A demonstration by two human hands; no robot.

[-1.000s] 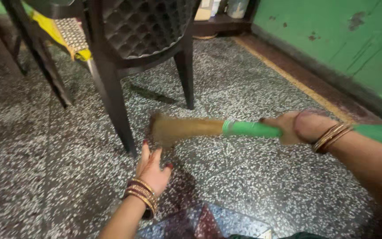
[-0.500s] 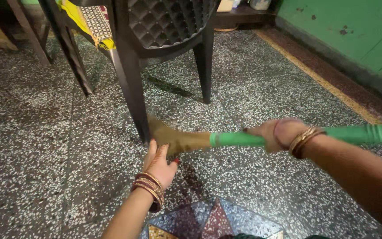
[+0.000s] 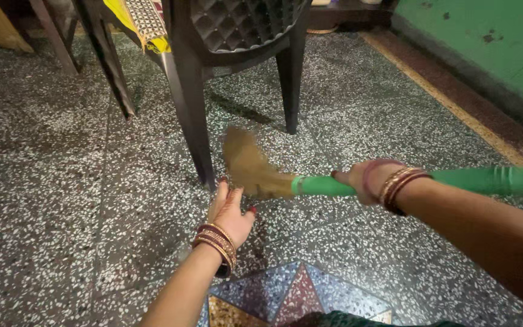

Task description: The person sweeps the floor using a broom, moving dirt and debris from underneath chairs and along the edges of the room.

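Observation:
My right hand is closed around the green handle of a short broom, whose straw-coloured bristles are blurred and lifted up beside the front leg of a dark plastic chair. My left hand, with bangles on the wrist, rests flat on the speckled floor with fingers together, just below the bristles and close to that chair leg. It holds nothing.
The dark chair stands ahead, with a second chair leg further back. A yellow patterned cloth hangs behind it. A green wall runs along the right. A coloured floor inlay lies near me.
The broom bristles have swung upward and toward the chair's back leg. The view has shifted closer to the chair; my left hand stays flat on the floor.

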